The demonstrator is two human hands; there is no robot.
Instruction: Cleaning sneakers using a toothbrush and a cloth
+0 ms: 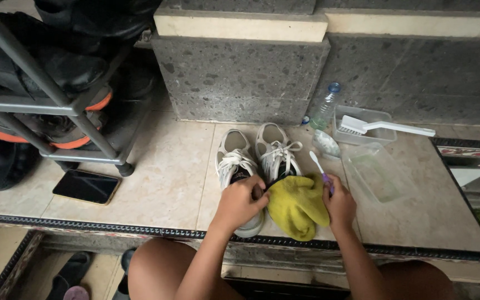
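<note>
Clearly both hands meet at the pair of white lace-up shoes point(254, 161) standing on the tiled ledge point(168, 189). The left hand point(240, 203) is closed, pinching the edge of a yellow cloth point(298, 205) right at the toe of the left shoe; the right hand point(339, 203) is closed too, gripping a small toothbrush point(319, 166) whose head points up and away from the shoes, while its heel rests on the cloth. The cloth covers the front of the right shoe and hangs close to the ledge's front edge, so a tug could, I judge, drag cloth or shoe off the edge. Just right of the shoes stand a clear plastic bottle point(325, 106), a clear tub point(379, 175) and a white scrub brush point(384, 128); a swinging elbow might tip the bottle. Well left of the shoes lies a dark phone point(86, 186), beside a shoe rack point(51, 100).
</note>
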